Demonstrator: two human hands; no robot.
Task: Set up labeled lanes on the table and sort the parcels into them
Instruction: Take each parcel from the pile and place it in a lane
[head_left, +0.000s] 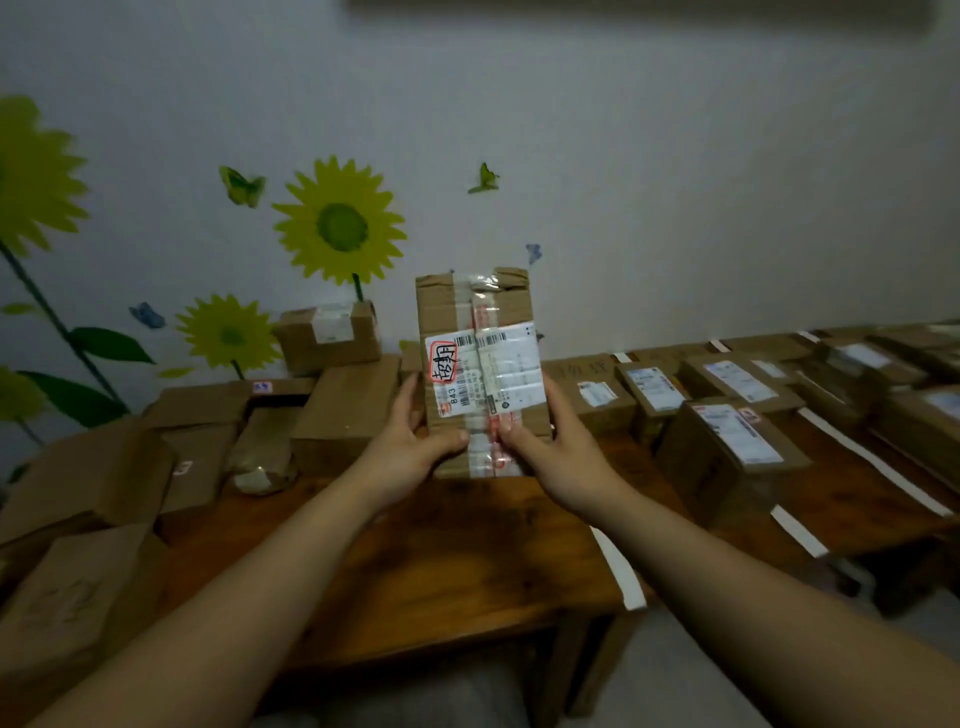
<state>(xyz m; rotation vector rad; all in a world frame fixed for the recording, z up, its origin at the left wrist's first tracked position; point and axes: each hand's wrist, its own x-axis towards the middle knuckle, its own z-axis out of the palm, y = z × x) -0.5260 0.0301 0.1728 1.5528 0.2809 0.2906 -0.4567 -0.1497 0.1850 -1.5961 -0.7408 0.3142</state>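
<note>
I hold a flat cardboard parcel (480, 312) upright above the middle of the wooden table (441, 561). Its white shipping label (485, 371) faces me, with handwriting circled in red and the number 843. My left hand (415, 441) grips its lower left edge, thumb on the front. On the lower right edge sits my right hand (558, 452), thumb pressed on the tape. White paper strips (618, 566) run across the table as lane dividers. Labelled parcels (727, 441) lie in the lanes on the right.
A heap of unsorted cardboard boxes (130, 467) covers the table's left side, with a taller stack (332, 338) against the wall. More strips (872, 462) and boxes (857, 364) fill the far right. The wall behind carries sunflower stickers.
</note>
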